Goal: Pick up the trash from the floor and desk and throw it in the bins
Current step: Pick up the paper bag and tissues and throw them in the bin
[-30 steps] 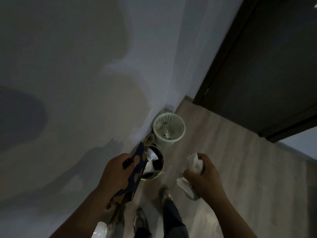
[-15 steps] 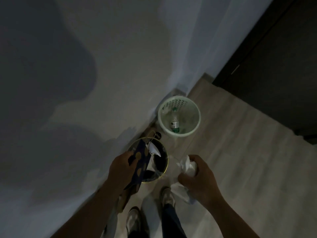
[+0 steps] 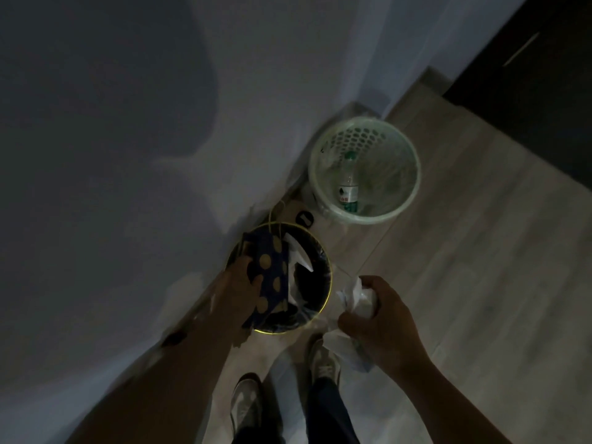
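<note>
- Trash is held in both hands, and neither piece has been let go.
- The left hand (image 3: 238, 290) is curled tight round a dark blue paper with gold dots (image 3: 267, 277).
- This dotted paper is held right over the mouth of the dark bin with the yellow rim (image 3: 331, 277). Its far end seems to dip inside the bin.
- The right hand (image 3: 381, 325) is closed round a bunch of crumpled white paper (image 3: 357, 299). A loose end hangs down under the hand.
- The white bunch is held in the air just beside the dark bin, on its right side. It is over the wooden floor (image 3: 464, 283), not over a bin.
- A white scrap (image 3: 296, 254) can be seen inside the dark bin, next to the dotted paper.
- A plastic bottle (image 3: 348, 190) with a green label is lying in the pale green basket bin (image 3: 368, 218). This bin is set a little further along the wall (image 3: 128, 155).
- Some trash is judged to be binned already: the scrap in one bin and the bottle in the other.
- Two drops are left to be done here. The dotted paper looks ready to be dropped first, and the white bunch must be moved over a bin.
- The desk is not in view, and the room is dim. It cannot be told if more trash is waiting to be picked up.
</note>
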`<state>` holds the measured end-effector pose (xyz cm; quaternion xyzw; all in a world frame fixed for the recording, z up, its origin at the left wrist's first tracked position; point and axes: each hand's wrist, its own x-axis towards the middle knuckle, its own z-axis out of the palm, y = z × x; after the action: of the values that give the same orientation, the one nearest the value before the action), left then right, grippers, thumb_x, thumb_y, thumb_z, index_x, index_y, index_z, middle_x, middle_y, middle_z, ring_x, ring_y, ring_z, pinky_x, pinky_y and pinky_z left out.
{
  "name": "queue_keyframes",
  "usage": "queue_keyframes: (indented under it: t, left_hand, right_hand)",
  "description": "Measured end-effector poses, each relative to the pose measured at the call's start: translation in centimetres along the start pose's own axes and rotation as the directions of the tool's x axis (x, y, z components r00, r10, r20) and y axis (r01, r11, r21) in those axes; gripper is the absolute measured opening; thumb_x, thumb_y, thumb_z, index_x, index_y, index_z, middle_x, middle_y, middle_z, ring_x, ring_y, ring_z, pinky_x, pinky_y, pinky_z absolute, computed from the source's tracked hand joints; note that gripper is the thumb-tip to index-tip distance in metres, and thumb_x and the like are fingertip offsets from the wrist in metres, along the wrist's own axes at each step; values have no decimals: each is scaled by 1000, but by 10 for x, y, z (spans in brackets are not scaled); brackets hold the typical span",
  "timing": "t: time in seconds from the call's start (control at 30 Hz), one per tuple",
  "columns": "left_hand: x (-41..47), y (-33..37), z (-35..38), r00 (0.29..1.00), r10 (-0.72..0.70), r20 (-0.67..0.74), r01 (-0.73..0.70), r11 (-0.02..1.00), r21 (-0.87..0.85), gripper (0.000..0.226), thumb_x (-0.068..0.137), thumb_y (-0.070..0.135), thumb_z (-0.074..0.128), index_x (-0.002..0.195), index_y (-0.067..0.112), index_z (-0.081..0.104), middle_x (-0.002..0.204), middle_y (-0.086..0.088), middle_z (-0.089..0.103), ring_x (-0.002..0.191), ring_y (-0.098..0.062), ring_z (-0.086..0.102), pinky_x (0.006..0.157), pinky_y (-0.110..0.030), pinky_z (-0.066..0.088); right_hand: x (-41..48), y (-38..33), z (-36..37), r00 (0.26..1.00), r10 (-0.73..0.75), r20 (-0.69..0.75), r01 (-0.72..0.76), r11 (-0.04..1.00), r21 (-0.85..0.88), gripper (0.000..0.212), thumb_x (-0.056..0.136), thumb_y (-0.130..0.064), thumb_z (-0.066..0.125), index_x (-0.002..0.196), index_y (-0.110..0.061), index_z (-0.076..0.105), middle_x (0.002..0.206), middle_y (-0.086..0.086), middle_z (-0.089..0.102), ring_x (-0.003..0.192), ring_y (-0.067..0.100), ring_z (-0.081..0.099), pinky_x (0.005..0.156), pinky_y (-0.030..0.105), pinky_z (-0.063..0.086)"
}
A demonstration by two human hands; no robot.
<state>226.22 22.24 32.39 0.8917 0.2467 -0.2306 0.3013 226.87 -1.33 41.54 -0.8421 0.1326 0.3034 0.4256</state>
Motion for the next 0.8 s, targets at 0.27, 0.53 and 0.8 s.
queue_keyframes:
  t: [0.27, 0.53, 0.8]
  left_hand:
    - [18, -28, 41, 987, -21, 160, 27, 999, -33, 43, 93, 21, 56, 134, 13, 44, 130, -12, 54, 114, -30, 52, 80, -29, 37]
    - [25, -49, 71, 978, 26, 208, -6, 995, -96, 56, 96, 9, 48, 148, 9, 27, 146, -16, 40, 130, -32, 41, 103, -30, 33]
    - [32, -63, 71, 975, 31, 219, -4, 992, -123, 44, 97, 12, 46, 141, 8, 41, 137, -13, 51, 125, -30, 49, 102, -34, 39]
  right_hand:
    - [23, 24, 34, 997, 27, 72, -25, 999, -26, 45, 67, -20, 77, 104, -31, 52, 98, -1, 58, 80, 11, 59, 58, 19, 45]
    - [55, 36, 66, 996, 20, 82, -14, 997, -77, 47, 66, -25, 76, 106, -30, 52, 100, -1, 58, 83, 10, 58, 58, 19, 41]
    - [83, 42, 99, 988, 45, 148, -23, 989, -144, 55, 70, -22, 76, 119, -18, 51, 106, 1, 57, 88, 17, 57, 61, 25, 41]
